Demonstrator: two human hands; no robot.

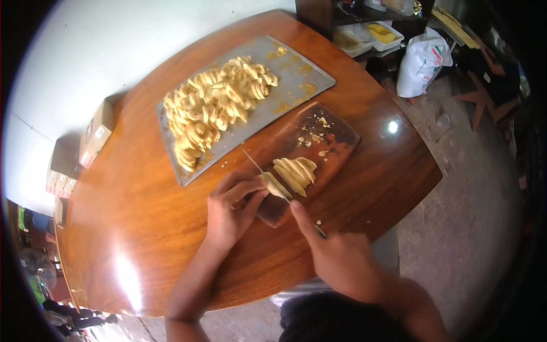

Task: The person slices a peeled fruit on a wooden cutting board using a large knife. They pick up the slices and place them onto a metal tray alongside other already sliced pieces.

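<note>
My left hand point(237, 201) steadies a pale yellow food piece point(277, 188) at the near left end of a dark reddish wooden cutting board point(337, 143). My right hand point(337, 252) grips a knife point(269, 179) by its handle, the index finger along the top of the blade, which lies across that piece. Several cut slices point(297, 171) lean together just right of the blade. Small crumbs point(316, 137) are scattered over the board's far part. Behind the board a grey metal tray point(295, 70) carries a large heap of yellowish slices point(213, 104).
The polished wooden table point(171, 231) bears the board and tray. Cardboard boxes point(96, 133) stand along the wall at left. Beyond the table's right edge are a white sack point(423, 64) on the floor and a dark shelf with plastic containers point(384, 36).
</note>
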